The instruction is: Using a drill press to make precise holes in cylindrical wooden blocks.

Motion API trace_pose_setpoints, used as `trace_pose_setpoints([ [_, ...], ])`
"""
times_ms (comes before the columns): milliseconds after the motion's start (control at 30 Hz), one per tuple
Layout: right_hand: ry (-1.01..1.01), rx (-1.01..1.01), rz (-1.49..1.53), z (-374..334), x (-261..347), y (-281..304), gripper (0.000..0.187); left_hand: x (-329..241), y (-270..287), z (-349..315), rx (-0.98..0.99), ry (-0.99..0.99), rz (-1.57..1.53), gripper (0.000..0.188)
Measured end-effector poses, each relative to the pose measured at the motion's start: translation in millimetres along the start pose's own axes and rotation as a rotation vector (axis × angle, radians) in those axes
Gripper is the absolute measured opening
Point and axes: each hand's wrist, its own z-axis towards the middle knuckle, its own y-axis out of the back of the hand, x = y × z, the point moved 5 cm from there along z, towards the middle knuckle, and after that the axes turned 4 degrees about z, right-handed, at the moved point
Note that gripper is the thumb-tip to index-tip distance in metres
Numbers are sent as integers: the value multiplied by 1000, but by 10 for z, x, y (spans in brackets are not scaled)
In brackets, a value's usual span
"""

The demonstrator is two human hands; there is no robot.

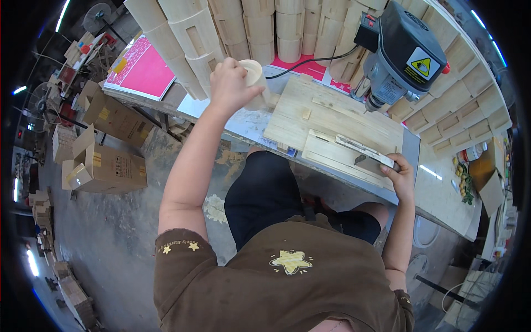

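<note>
A bit left of the middle, high in the frame, the left hand (229,83) has its fingers wrapped round a pale wooden cup (254,69), with the thumb across the front. The cup's long side runs about up and down in the frame, round rim on top (I can't tell if it sits on the worktop (442,205) or is held up). The left hand is much nearer to it than the other one. Just right of the cup, and lower in the frame, lies a flat wooden board (287,116). Then comes a big drill (409,52), upper right, its tip pointing down by the board's upper right part. Last, right of the middle, the right hand (402,172) has its fingers pinched on the end of a flat metal bar (365,150), which slants down to the right.
</note>
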Motion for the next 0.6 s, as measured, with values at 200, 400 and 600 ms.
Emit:
trace_pose_setpoints([
  [200,41,1,16,-2,18,-57,19,236,-433,30,38,-79,363,39],
  [400,41,2,49,5,18,-67,21,317,-619,109,-20,-84,388,42],
  [600,-2,-32,110,-39,-132,-10,22,-261,-341,507,69,146,151,58],
])
